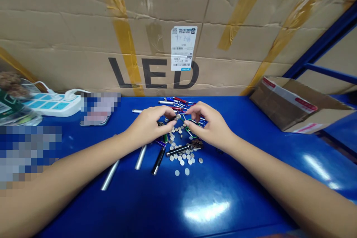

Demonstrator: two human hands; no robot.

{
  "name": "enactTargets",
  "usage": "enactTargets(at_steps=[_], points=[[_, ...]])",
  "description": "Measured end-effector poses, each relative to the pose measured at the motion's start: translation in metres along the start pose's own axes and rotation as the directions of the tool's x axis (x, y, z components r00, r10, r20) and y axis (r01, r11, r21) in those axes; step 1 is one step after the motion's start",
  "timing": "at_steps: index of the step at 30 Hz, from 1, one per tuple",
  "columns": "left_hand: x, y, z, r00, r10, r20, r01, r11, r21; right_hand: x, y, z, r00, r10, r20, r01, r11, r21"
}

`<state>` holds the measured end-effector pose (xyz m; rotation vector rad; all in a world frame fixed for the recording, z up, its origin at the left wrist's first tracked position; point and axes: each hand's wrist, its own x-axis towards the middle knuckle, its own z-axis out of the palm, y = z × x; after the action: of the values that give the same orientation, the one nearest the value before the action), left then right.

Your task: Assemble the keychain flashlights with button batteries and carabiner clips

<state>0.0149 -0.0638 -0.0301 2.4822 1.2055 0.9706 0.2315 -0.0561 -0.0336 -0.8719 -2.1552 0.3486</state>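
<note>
My left hand pinches a small dark piece with a round silvery button cell at its tip. Opposite it, my right hand has its thumb and index finger curved and apart, close to the cell, with nothing visible between them. Below both hands lie many loose button cells. A black metal tube rests across some of them, and another black tube lies to its left. Behind the fingers are several slim red, blue and silver pen-like pieces and green carabiner clips, partly hidden.
Two silver tubes lie by my left forearm. A white power strip with plugs and a blurred phone-like item stand at the left. An open cardboard box sits right on the blue table; a large LED carton walls the back.
</note>
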Motion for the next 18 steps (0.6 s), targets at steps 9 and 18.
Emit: enactTargets(at_steps=[9,18], points=[[-0.001,-0.012,0.002,0.993,-0.064,-0.094,0.061,0.998,-0.034,-0.002,0.009,0.004,0.880,0.029,0.474,0.109,0.959,-0.262],[-0.001,-0.011,0.006,0.997,0.069,-0.045,-0.066,0.996,0.062,0.004,0.007,-0.003,0.959,0.062,0.276,-0.078,0.996,0.048]])
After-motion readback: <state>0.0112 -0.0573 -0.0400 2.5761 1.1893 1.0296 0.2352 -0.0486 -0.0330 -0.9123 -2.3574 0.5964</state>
